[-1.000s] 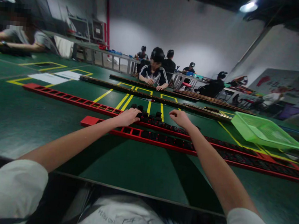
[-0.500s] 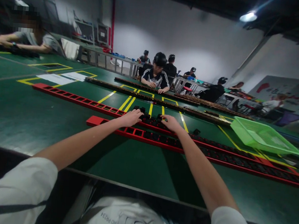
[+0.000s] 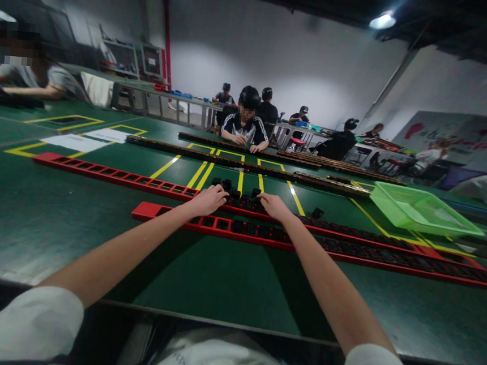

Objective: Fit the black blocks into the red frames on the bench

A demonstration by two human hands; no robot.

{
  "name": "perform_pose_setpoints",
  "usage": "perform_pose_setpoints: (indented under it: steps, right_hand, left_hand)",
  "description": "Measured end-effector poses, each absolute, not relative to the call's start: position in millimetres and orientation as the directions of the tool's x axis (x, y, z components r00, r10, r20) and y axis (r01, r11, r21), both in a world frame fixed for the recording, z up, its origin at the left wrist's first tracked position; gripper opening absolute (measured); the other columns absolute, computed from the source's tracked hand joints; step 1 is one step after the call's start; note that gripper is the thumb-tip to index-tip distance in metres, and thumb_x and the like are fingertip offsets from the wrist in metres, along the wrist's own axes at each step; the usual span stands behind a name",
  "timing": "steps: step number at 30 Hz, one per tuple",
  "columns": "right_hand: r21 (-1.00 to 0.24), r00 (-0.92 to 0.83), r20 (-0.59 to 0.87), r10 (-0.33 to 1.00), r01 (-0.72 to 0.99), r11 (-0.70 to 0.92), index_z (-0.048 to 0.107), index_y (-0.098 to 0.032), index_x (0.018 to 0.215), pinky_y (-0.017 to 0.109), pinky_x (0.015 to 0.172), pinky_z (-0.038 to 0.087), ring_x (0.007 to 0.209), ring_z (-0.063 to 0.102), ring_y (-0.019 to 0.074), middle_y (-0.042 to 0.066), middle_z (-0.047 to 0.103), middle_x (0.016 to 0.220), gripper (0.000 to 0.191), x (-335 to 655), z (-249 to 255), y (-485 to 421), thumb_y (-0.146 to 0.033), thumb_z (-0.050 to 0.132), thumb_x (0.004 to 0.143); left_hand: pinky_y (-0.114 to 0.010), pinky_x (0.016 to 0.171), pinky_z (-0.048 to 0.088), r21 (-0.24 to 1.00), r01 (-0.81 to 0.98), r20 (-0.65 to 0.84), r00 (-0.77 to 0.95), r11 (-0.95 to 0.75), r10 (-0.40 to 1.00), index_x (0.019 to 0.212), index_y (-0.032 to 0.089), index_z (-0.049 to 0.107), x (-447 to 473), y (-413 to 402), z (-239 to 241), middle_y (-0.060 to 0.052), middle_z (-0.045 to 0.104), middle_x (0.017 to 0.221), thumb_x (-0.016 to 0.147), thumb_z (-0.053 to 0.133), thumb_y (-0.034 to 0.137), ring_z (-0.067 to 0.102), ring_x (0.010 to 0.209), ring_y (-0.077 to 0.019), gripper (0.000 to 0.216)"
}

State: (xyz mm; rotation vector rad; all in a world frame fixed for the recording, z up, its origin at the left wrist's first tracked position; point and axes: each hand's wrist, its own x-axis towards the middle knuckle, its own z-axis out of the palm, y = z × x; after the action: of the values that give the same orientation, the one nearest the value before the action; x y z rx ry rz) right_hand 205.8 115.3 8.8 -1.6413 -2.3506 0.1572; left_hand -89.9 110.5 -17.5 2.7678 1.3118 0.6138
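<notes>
Two long red slotted strips lie across the green table in front of me. The farther red strip (image 3: 111, 175) has open square slots on its left and small black blocks in its slots on the right. In the nearer red strip (image 3: 142, 212), open slots at the left give way to black blocks. My left hand (image 3: 208, 200) is over the farther strip, fingers curled by a cluster of black blocks (image 3: 222, 183); its fingertips are partly hidden. Across from it, my right hand (image 3: 276, 208) pinches a small black block (image 3: 256, 193) at the same strip.
A green plastic basket (image 3: 420, 212) stands to the right. One loose black block (image 3: 317, 213) lies beyond the strips. Long dark strips (image 3: 211, 156) cross the table farther back, with white papers (image 3: 76, 142) at left. A co-worker (image 3: 246, 123) sits opposite, another person (image 3: 27, 72) at far left.
The view has shifted, so the table and strips appear farther left. Both hands stay at the farther strip, with the right fingertips now on a black block standing above it.
</notes>
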Motion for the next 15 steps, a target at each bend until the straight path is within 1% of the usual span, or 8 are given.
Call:
perform_pose_setpoints:
  steps: [4,7,9,11,13,15]
  right_hand:
    - [-0.224,-0.309,0.153,0.939,0.914,0.337,0.065,-0.02,0.13,0.028,0.096,0.046,0.11,0.066,0.0211,0.008,0.071,0.123,0.038,204.6,10.5,108.7,-0.023,0.043,0.1]
    - [-0.191,-0.277,0.193,0.941,0.93,0.313,0.061,-0.02,0.133,0.03,0.096,0.047,0.114,0.064,0.0234,0.01,0.068,0.127,0.038,208.6,13.2,104.0,-0.027,0.045,0.099]
    - [-0.154,-0.21,0.248,0.946,0.955,0.253,0.058,-0.019,0.136,0.033,0.096,0.047,0.114,0.063,0.0252,0.012,0.066,0.129,0.04,213.9,15.3,101.9,-0.028,0.048,0.098]
    - [-0.133,-0.126,0.282,0.951,0.977,0.169,0.058,-0.018,0.135,0.034,0.095,0.047,0.113,0.063,0.0257,0.013,0.066,0.129,0.04,219.6,16.5,101.2,-0.028,0.048,0.097]
    - [-0.134,-0.07,0.258,0.964,0.985,0.107,0.061,-0.019,0.129,0.033,0.093,0.047,0.11,0.064,0.0251,0.012,0.067,0.126,0.037,223.3,16.0,101.4,-0.029,0.047,0.097]
    - [-0.141,-0.066,0.213,0.975,0.985,0.097,0.066,-0.02,0.123,0.031,0.09,0.048,0.108,0.065,0.0243,0.011,0.069,0.123,0.033,224.1,14.1,102.1,-0.029,0.047,0.097]
  left_hand:
    - [-0.041,0.098,0.045,0.183,0.752,0.316,0.565,-0.633,0.762,0.132,0.019,0.059,-88.6,111.3,-16.3,-0.013,0.056,0.123,0.101,0.039,0.033,0.055,0.112,-0.0273,0.04]
    - [-0.041,0.098,0.046,0.196,0.769,0.283,0.55,-0.609,0.786,0.133,0.02,0.058,-87.1,109.7,-13.2,-0.012,0.056,0.127,0.101,0.037,0.034,0.056,0.113,-0.0272,0.041]
    - [-0.042,0.099,0.045,0.2,0.791,0.247,0.531,-0.579,0.811,0.134,0.022,0.058,-86.0,107.2,-10.1,-0.011,0.055,0.129,0.102,0.036,0.035,0.057,0.114,-0.0273,0.041]
    - [-0.043,0.1,0.044,0.183,0.815,0.199,0.516,-0.549,0.833,0.136,0.024,0.056,-85.0,104.7,-6.9,-0.011,0.056,0.13,0.102,0.036,0.038,0.057,0.116,-0.0287,0.042]
    - [-0.044,0.098,0.045,0.165,0.832,0.163,0.507,-0.53,0.847,0.137,0.026,0.056,-84.4,102.9,-4.8,-0.011,0.056,0.129,0.102,0.035,0.039,0.057,0.117,-0.0298,0.043]
    - [-0.043,0.096,0.046,0.158,0.831,0.161,0.512,-0.534,0.844,0.137,0.026,0.055,-84.6,102.6,-4.7,-0.012,0.057,0.128,0.102,0.035,0.04,0.058,0.116,-0.0301,0.044]
